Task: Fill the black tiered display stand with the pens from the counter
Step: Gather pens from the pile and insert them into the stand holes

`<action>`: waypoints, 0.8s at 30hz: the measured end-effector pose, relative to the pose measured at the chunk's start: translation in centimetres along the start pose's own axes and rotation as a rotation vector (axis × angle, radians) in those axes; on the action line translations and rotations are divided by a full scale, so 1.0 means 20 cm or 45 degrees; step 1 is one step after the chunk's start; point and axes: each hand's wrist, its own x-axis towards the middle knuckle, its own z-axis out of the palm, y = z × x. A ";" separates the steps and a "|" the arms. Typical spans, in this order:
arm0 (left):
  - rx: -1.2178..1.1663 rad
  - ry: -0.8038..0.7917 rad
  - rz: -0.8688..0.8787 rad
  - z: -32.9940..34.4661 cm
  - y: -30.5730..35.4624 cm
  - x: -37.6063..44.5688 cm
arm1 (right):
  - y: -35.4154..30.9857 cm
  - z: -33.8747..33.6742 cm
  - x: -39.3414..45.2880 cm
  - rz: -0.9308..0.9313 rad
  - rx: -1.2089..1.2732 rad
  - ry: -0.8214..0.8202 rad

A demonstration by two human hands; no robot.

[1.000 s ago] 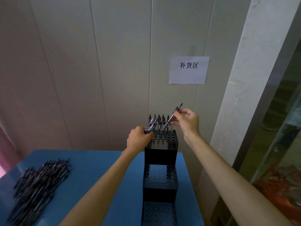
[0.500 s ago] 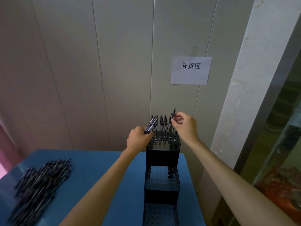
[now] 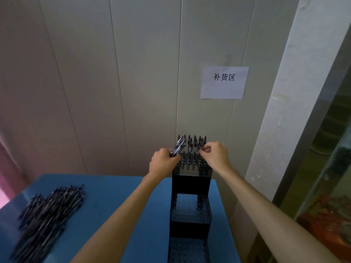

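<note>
**Head view: seating a pen in the top tier**

Head view shows the black stand low and right of centre, on the blue desk against the wall. It has three tiers; only the top one holds pens, roughly ten upright.

The right hand pinches a pen at the back right of that tier. Best to keep it upright over a free hole and press straight down, without knocking neighbours.

The left hand, its grip clamped on a small bundle of pens, waits at the tier's left edge.

One large pile of pens, too many to count, lies lower left.
</note>
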 end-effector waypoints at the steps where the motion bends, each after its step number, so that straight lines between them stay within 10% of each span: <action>1: 0.001 -0.007 0.000 0.00 0.00 0.00 | 0.00 0.00 0.00 0.002 -0.012 -0.005; 24: -0.027 -0.018 0.069 0.08 0.09 -0.04 | -0.16 -0.03 -0.10 0.273 0.781 -0.315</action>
